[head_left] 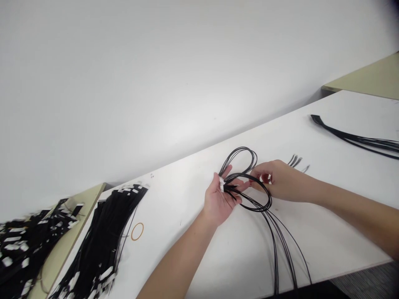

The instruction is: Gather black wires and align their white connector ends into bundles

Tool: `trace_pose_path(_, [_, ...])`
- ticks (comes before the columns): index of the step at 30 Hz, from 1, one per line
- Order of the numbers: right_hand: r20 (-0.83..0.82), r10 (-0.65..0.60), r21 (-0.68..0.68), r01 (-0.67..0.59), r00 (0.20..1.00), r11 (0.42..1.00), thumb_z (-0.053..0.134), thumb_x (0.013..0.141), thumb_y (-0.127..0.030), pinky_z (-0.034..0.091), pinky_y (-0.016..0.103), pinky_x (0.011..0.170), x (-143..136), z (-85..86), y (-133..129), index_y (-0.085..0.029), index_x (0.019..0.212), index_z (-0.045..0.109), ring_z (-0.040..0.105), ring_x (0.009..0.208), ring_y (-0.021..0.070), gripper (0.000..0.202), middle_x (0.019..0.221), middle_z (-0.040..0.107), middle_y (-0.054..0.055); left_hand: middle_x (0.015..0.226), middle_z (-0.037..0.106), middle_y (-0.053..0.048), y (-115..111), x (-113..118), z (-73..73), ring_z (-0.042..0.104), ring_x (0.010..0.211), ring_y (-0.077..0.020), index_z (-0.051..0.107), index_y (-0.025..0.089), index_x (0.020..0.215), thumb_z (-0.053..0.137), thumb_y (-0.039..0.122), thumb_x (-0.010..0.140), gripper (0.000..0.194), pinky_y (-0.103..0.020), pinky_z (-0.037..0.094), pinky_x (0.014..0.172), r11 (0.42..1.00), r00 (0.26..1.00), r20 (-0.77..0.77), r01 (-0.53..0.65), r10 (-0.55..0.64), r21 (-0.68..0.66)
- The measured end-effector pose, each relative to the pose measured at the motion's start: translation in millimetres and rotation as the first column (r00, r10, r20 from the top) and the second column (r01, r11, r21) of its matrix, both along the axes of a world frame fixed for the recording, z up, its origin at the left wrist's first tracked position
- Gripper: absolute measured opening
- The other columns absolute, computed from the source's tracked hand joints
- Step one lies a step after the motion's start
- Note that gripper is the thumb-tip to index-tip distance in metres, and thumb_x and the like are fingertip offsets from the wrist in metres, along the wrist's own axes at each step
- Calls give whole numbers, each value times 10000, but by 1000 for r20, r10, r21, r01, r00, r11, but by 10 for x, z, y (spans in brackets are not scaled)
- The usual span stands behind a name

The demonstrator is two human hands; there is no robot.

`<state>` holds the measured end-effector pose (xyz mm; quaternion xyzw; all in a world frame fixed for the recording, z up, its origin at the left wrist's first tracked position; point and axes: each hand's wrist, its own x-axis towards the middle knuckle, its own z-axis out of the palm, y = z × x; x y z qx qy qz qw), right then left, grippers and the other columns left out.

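Several thin black cables (267, 195) are looped into a coil above the white table. My left hand (220, 201) is closed round the middle of the coil, beside a small white label (222, 184). Long cable ends hang down from it toward the table's front edge. My right hand (274, 180) is at the right side of the loops, its fingers curled and pinched against the cables near my left fingertips. What exactly the right fingers grip is partly hidden. Short cable tips (294, 160) show just behind the right wrist.
Left on the table lies a thick bundle of black cables (104, 236) with white tags, with an orange rubber band (137, 231) beside it. Another tagged pile (28, 245) rests on a yellowish surface further left. More black cables (352, 136) lie at right. A white wall (174, 83) stands behind.
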<state>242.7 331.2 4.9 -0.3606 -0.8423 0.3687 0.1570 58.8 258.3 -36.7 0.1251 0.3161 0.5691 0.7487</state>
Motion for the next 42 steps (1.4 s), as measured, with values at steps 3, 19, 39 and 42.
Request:
trace_pose_path(3, [38, 30, 2, -30, 999, 1000, 585, 773, -352, 407, 216, 452, 11, -15, -15, -221, 706, 681, 521, 535, 114, 175, 621, 602, 6, 856, 652, -64, 0, 5, 10, 629, 953, -270, 480, 265, 1274, 404, 521, 879, 477, -243, 417, 499, 1000, 1000, 3, -18, 18, -15])
trace_pose_path(19, [-51, 173, 121, -166, 984, 979, 558, 766, -200, 375, 209, 514, -115, -44, -191, -217, 733, 638, 526, 565, 98, 89, 716, 642, -17, 887, 659, -79, -8, -2, -8, 626, 673, -179, 431, 235, 1333, 395, 524, 879, 539, -264, 456, 505, 1000, 998, -56, -9, 10, 2])
trace_pose_path(39, [-227, 135, -320, -204, 965, 925, 432, 857, -264, 362, 216, 530, -146, 43, -222, -170, 786, 591, 464, 567, 104, 198, 676, 567, -1, 1001, 651, -98, -15, -13, -13, 640, 789, -202, 491, 231, 1284, 393, 513, 884, 499, -285, 504, 542, 1000, 998, -58, 16, -16, 4])
trace_pose_path(42, [-197, 183, -272, -233, 963, 934, 434, 857, -251, 371, 218, 567, -148, 85, -223, -181, 811, 587, 476, 589, 104, 175, 693, 578, -10, 968, 655, -98, -13, -12, -10, 640, 774, -201, 489, 227, 1287, 401, 512, 881, 504, -288, 504, 548, 1000, 998, -54, 20, -20, 2])
